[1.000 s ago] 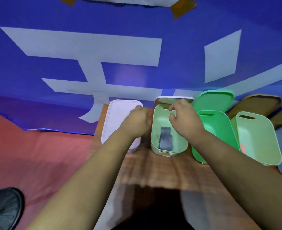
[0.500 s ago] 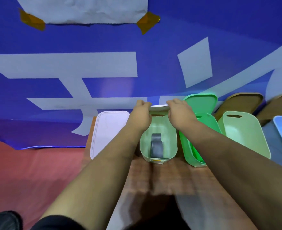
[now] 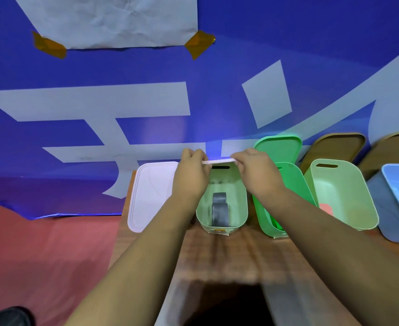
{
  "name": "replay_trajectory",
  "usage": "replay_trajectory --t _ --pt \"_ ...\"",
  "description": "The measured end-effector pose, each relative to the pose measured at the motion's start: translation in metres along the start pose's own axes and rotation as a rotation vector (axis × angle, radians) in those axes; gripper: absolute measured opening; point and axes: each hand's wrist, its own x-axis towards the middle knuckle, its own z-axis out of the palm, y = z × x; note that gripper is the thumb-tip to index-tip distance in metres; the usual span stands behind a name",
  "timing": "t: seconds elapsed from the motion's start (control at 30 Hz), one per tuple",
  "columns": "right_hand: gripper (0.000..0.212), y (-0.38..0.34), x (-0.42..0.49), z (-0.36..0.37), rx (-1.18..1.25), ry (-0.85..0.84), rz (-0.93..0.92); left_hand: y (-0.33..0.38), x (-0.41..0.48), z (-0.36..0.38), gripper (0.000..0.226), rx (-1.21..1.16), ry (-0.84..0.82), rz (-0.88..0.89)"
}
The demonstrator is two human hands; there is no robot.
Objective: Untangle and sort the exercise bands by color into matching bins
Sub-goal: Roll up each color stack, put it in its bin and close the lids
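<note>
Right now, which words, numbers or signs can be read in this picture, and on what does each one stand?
Banner: large white strokes, like part of a character, cut off by the frame; cannot be read.
Paper: blank.
Orange label on the bin with the grey band: too small to read.
No other text shows.

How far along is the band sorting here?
Done: a gray band lies in the pale green bin, a pink band in the second pale bin, and the white bin is lidded. In hand: left hand and right hand hold a lid above the gray band. Left: probably closing the open bins.
</note>
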Motion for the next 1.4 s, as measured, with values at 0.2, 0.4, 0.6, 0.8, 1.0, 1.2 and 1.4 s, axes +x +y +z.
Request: replay_trajectory --t 0.2,0.4,0.6,0.8,1.0,1.2,1.4 --pt "0.029 0.006 -0.073 0.02 0.055 0.003 -0.044 -0.021 -0.052 0.005 0.019 -0.017 -0.143 0.023" --pt "0.028 0.014 -0.118 0.052 0.054 -0.109 -0.045 -0.041 -0.094 0.025 0.018 0.079 -0.291 0.038" --pt "0.021 0.014 -0.131 0.064 -0.024 -0.196 -0.074 -0.05 -0.112 0.033 0.015 0.213 -0.375 0.033" --pt "0.018 0.019 -0.142 0.075 -0.035 -0.197 -0.083 -0.052 -0.125 0.038 0.017 0.237 -0.388 0.045" --pt "0.019 0.023 -0.142 0.075 -0.05 -0.221 -0.083 -0.051 -0.127 0.042 0.022 0.221 -0.401 0.039" --pt "0.022 0.018 -0.14 0.067 -0.053 -0.263 -0.072 -0.047 -0.123 0.042 0.023 0.241 -0.415 0.05" --pt "0.033 0.019 -0.136 0.059 -0.014 -0.273 -0.036 -0.036 -0.112 0.042 0.041 0.408 -0.351 0.102"
